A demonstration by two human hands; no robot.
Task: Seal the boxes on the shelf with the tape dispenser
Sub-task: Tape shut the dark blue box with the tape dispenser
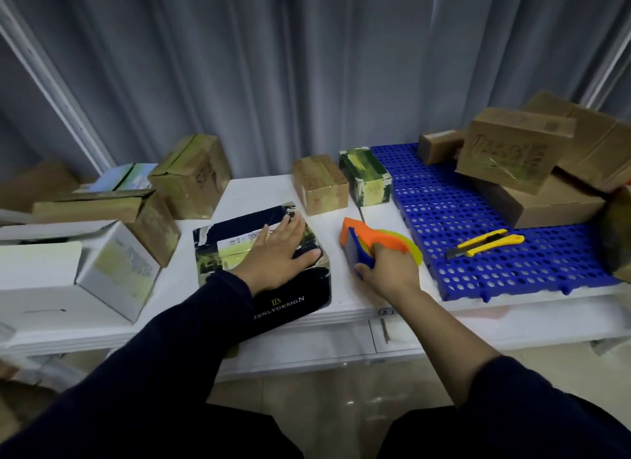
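Observation:
A dark printed box (307,294) with gold lettering on its front stands at the front of the white shelf (259,192). My left hand (278,253) lies flat on its top with straight fingers. Just to the right, my right hand (389,270) grips the blue handle of an orange tape dispenser (367,236) that holds a yellowish tape roll and rests on the shelf beside the box. More boxes stand around: a brown one (319,183) and a green printed one (367,176) behind the dispenser.
White and brown boxes (112,270) crowd the left side of the shelf. A blue perforated mat (454,219) covers the right part, carrying a yellow utility knife (485,243) and stacked cardboard boxes (515,151). Grey curtains hang behind.

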